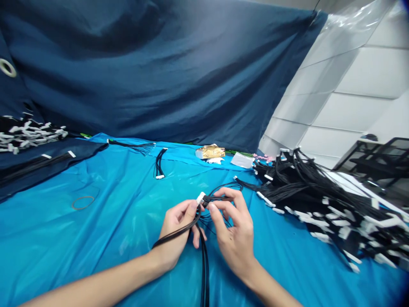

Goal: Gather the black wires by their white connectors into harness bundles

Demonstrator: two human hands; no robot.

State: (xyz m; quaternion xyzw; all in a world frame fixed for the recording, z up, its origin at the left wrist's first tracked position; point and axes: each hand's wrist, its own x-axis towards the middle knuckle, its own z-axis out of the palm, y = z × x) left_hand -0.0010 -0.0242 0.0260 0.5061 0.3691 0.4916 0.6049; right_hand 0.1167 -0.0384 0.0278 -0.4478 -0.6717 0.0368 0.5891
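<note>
Black wire bundle [191, 228] pinched between both hands' fingers [220, 209].

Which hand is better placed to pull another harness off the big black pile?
Right. The pile lies on the right hand's side, beside it. The left hand sits farther away, gripping the wire bundle, and would have to cross over. Both hands are busy at the connector.

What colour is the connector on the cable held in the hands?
White; the connector on the black cable shows best in the head view.
</note>
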